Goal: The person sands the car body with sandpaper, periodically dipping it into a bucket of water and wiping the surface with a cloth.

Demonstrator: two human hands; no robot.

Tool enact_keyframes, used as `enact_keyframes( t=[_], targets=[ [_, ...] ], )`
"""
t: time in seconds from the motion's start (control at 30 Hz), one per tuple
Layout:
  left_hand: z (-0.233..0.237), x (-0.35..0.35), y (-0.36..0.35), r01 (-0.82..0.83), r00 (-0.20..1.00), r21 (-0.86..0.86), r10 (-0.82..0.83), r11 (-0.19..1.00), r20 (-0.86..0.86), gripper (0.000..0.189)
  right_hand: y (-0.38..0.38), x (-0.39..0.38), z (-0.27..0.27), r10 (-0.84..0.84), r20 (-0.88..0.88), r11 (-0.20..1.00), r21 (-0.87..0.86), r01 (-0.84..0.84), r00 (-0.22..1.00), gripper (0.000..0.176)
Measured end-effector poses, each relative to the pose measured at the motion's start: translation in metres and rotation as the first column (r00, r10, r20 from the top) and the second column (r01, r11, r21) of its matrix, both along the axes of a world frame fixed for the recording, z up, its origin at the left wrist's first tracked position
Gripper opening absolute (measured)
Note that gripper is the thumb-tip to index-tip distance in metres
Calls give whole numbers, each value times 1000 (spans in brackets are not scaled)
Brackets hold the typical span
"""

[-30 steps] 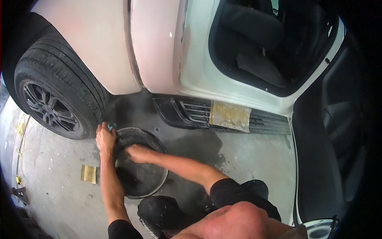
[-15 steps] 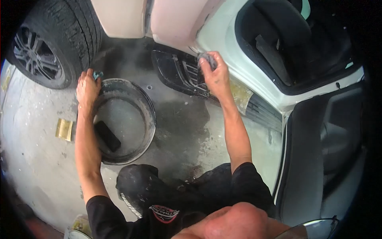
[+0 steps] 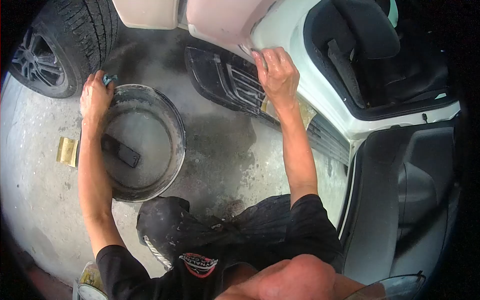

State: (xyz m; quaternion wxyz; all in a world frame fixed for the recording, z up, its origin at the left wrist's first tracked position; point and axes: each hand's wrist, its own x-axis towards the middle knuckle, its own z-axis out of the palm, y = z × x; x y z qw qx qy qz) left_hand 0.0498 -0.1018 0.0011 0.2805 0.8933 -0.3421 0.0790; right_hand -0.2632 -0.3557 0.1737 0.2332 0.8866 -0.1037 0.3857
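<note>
My left hand [image 3: 96,99] is closed on a crumpled blue-green cloth [image 3: 109,79] at the upper left edge of a round black tub [image 3: 180,131]. Cloudy water and a dark rectangular block [image 3: 120,151] lie in the tub. My right hand [image 3: 279,75] is at the lower edge of the pale car body [image 3: 227,22], above the black side step [image 3: 220,82]. Its fingers are bent and pressed to the panel; the grey pad seen earlier is hidden behind them.
A car wheel [image 3: 60,47] stands at the upper left. Yellow sandpaper [image 3: 67,151] lies on the floor, and another piece [image 3: 306,116] on the side step. An open car door [image 3: 400,200] fills the right side. A can [image 3: 91,282] stands at the lower left.
The view has shifted, moving the tub and wheel left and up in the picture. My right hand has turned so its back faces up, covering the grey pad. My left hand still holds the cloth.
</note>
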Motion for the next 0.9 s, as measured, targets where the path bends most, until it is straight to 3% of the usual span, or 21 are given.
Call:
enact_keyframes(
  t=[0.07,0.27,0.47,0.6,0.73,0.9],
  targets=[
    [-1,1,-2,-6,1000,13,6,1000,2,38,-3,2,2,57,21,998,-11,-57,998,22],
    [-9,5,-3,-19,999,25,19,1000,28,38,-14,8,5,15,15,995,-103,-13,1000,26],
    [0,-4,-9,-28,1000,40,28,999,11,39,-12,30,25,193,4,980,-44,-193,981,24],
    [4,-2,-8,-44,999,75,43,996,15,37,-18,12,7,109,-47,994,19,-108,993,21],
    [5,-2,-11,-31,999,59,32,998,-7,35,-14,22,22,206,14,974,95,-206,979,19],
    [-1,1,-7,-59,998,47,58,997,37,36,-15,22,12,185,49,974,124,-190,981,21]
  ],
)
